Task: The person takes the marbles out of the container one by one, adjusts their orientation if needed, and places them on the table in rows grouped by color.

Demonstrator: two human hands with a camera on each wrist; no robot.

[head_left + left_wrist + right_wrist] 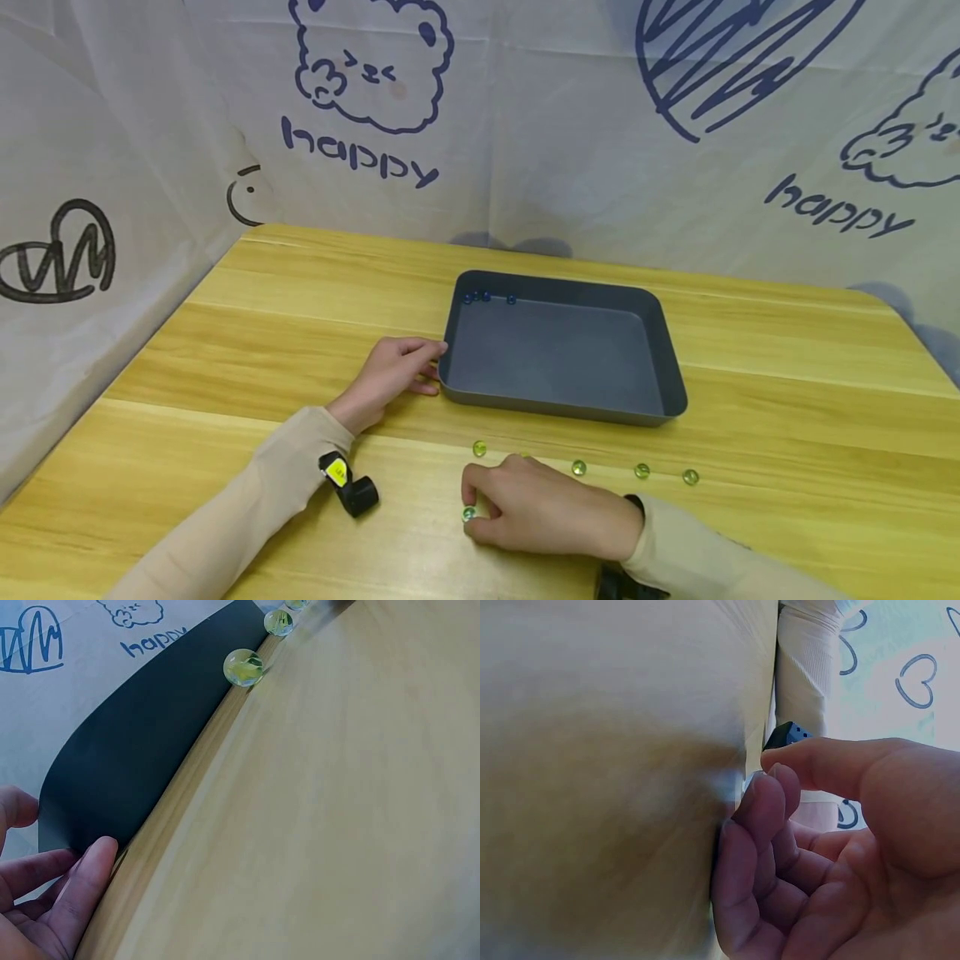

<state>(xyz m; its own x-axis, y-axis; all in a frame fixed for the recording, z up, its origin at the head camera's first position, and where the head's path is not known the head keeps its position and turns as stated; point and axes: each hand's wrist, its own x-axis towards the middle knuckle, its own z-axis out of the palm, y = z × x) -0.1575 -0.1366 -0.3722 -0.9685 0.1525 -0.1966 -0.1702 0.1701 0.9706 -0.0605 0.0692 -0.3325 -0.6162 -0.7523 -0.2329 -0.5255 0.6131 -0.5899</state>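
Right hand (551,508): thumb and forefinger narrowly parted, glass marble (468,514) pinched between tips. Left hand (386,372): fingers loosely spread, touching grey tray (555,354).

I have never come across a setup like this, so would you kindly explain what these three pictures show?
There is no machine here: a person works bare-handed. The wide picture comes from a camera worn on the head, looking forward and down; the other two come from small cameras, one on each wrist. On the wooden table stands a dark tray with a few bluish marbles near its far left corner. Several greenish marbles lie in front of it. The left hand touches the tray's left side, while the right hand pinches one clear marble.
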